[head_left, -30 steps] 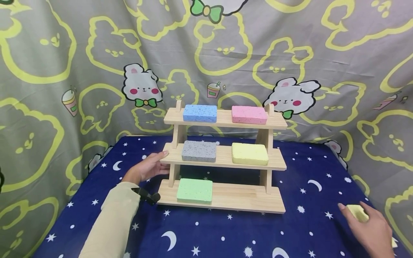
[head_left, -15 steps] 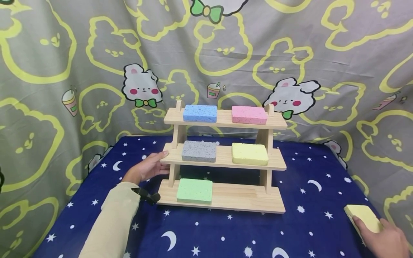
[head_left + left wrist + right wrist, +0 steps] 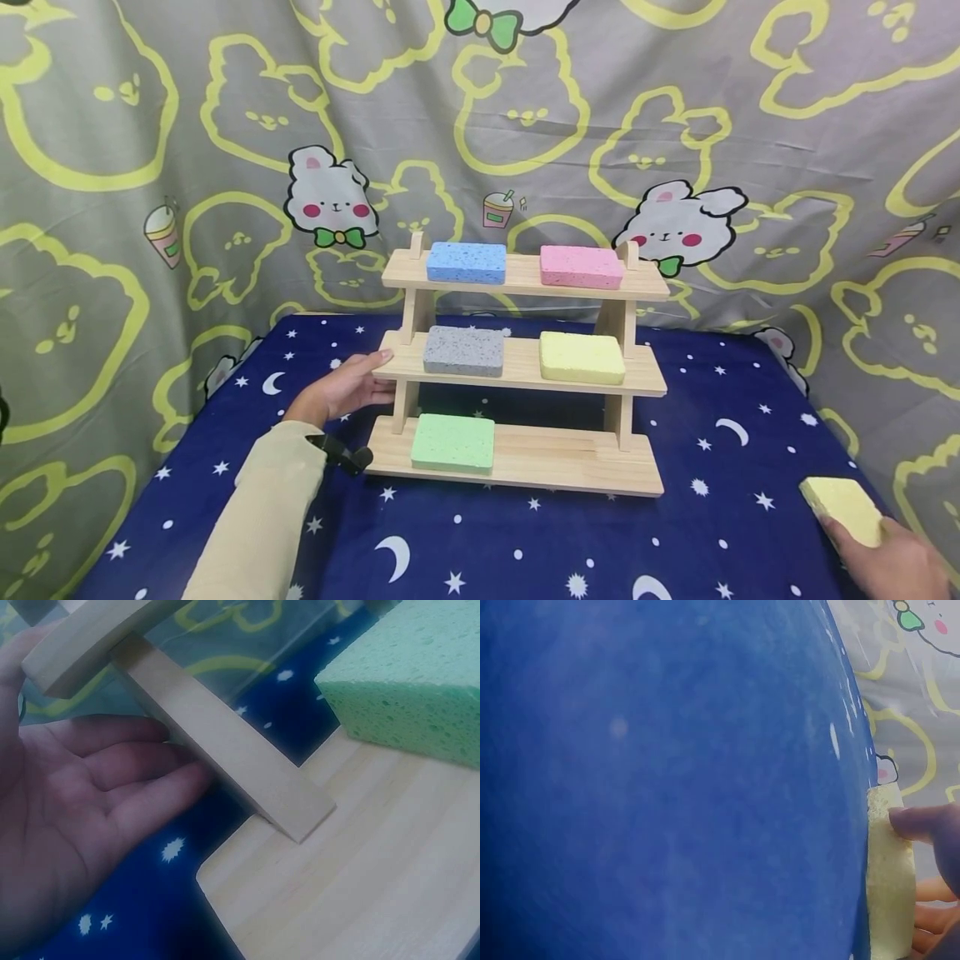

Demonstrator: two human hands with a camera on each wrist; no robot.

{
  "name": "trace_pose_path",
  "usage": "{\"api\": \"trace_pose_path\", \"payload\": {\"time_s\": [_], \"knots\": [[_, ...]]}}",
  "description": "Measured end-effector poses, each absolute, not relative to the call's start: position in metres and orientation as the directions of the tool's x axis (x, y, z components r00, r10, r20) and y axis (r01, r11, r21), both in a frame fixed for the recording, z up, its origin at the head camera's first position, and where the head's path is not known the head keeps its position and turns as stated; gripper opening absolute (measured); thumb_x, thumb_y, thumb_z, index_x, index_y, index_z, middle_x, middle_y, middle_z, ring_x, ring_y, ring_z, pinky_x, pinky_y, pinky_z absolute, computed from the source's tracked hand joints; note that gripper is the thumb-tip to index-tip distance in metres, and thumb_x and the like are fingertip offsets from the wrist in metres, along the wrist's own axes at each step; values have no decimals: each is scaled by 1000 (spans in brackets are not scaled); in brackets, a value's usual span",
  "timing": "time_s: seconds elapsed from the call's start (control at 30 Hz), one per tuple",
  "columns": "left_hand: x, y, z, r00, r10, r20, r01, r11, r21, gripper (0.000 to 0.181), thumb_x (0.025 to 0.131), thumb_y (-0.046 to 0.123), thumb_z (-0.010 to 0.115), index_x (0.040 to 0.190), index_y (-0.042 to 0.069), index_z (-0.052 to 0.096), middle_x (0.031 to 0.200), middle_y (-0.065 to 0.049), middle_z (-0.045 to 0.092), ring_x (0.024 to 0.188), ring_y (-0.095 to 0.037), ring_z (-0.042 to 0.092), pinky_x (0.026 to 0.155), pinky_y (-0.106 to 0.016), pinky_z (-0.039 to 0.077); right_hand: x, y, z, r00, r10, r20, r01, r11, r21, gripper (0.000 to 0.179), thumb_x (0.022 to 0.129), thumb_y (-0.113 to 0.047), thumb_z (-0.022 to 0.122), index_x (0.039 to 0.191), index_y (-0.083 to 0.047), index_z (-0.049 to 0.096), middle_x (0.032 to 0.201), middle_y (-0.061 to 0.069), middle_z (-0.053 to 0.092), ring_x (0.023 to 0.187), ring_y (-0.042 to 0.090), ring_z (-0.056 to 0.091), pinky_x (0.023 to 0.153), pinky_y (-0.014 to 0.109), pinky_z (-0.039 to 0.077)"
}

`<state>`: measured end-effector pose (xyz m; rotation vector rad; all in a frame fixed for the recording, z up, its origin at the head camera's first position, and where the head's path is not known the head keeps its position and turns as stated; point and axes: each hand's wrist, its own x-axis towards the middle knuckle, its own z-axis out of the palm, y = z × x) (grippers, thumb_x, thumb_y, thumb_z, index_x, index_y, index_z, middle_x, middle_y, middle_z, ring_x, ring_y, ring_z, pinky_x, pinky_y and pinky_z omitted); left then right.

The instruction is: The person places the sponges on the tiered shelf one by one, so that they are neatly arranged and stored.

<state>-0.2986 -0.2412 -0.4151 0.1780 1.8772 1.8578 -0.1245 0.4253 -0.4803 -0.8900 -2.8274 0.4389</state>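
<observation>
A three-tier wooden display shelf stands on the table. My left hand grips the left end of its middle tier, thumb on top; in the left wrist view the fingers lie against the upright. At the lower right, my right hand holds a pale yellow sponge between thumb and fingers. On the tiers lie a blue sponge, a pink sponge, a grey sponge, another yellow sponge and a green sponge.
A dark blue cloth with moons and stars covers the table. Behind and at both sides hangs a grey curtain with yellow bear and rabbit outlines. The bottom tier's right half is bare wood.
My right hand has shifted to the right and turned the yellow sponge, so that its broad face shows. My left hand and the shelf have stayed in place.
</observation>
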Motion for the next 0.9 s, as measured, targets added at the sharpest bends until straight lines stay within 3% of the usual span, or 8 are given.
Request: {"api": "trace_pose_path", "payload": {"time_s": [0.17, 0.23, 0.4, 0.5, 0.9], "knots": [[-299, -242, -416, -869, 429, -246, -245, 59, 968, 66, 101, 40, 37, 146, -5, 20, 144, -33, 32, 131, -45, 35, 102, -49, 40, -128, 417, -478, -841, 540, 11, 509, 799, -320, 70, 83, -46, 61, 113, 15, 45, 105, 42, 47, 86, 48, 52, 69, 53, 42], [-299, -243, -416, -869, 429, -247, -244, 63, 968, 66, 101, 41, 36, 146, -5, 20, 143, -33, 32, 131, -45, 35, 102, -49, 40, -128, 412, -478, -868, 496, 38, 456, 824, -337, 70, 84, -45, 61, 115, 16, 45, 108, 43, 46, 87, 49, 52, 68, 54, 41], [-298, -242, -414, -869, 429, -246, -240, 68, 968, 67, 100, 42, 37, 146, -4, 20, 143, -32, 33, 131, -44, 35, 101, -49, 40, -131, 397, -477, -917, 370, 150, 297, 883, -363, 65, 85, -39, 62, 114, 17, 49, 110, 44, 47, 89, 50, 52, 66, 54, 39], [-298, -241, -414, -870, 428, -246, -241, 67, 968, 67, 100, 42, 37, 146, -4, 20, 143, -32, 33, 131, -44, 35, 101, -49, 41, -135, 385, -475, -930, 331, 158, 253, 890, -379, 68, 87, -40, 62, 119, 17, 47, 118, 44, 43, 99, 53, 47, 74, 58, 38], [-298, -241, -413, -869, 431, -245, -246, 54, 968, 65, 101, 40, 37, 146, -4, 20, 143, -33, 33, 131, -44, 36, 100, -48, 42, -144, 335, -456, -936, 126, 330, -13, 921, -389, 62, 78, -32, 75, 116, 13, 55, 118, 34, 50, 105, 50, 47, 79, 58, 38]]}}
